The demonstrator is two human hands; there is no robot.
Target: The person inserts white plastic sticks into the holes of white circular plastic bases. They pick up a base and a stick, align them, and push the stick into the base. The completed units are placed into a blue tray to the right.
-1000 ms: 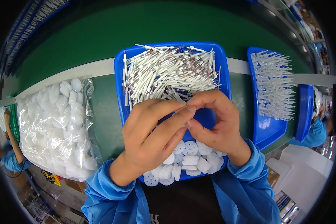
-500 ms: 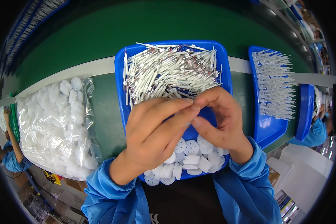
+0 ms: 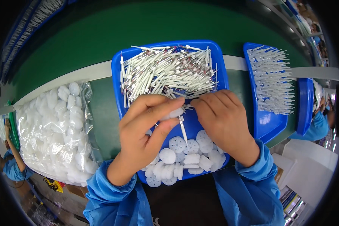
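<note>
My left hand (image 3: pixel 141 132) pinches a white plastic disc (image 3: pixel 173 113) between thumb and fingers, above the middle of the blue tray (image 3: pixel 225 73). A thin white stick (image 3: pixel 183 130) points down from the disc toward me. Just right of it, my right hand (image 3: pixel 224 122) is closed, its fingertips pressed together near the edge of the heaped sticks; whatever they grip is hidden. Many white sticks with dark, thin ends (image 3: pixel 165 69) fill the tray's far part. Translucent round discs with small holes (image 3: pixel 177 144) lie in its near part.
To the left lies a clear bag of white discs (image 3: pixel 52 128). At the right, a second blue tray (image 3: pixel 267 124) holds rows of discs with upright sticks (image 3: pixel 271 81), beside another blue tray (image 3: pixel 305 105). A co-worker's blue sleeve (image 3: pixel 316 126) shows at the far right; another person's arm (image 3: pixel 13 147) at the left.
My hands have moved apart from where they met over the tray. The disc and stick in my left hand now show, and my right hand has turned knuckles up beside the heaped sticks.
</note>
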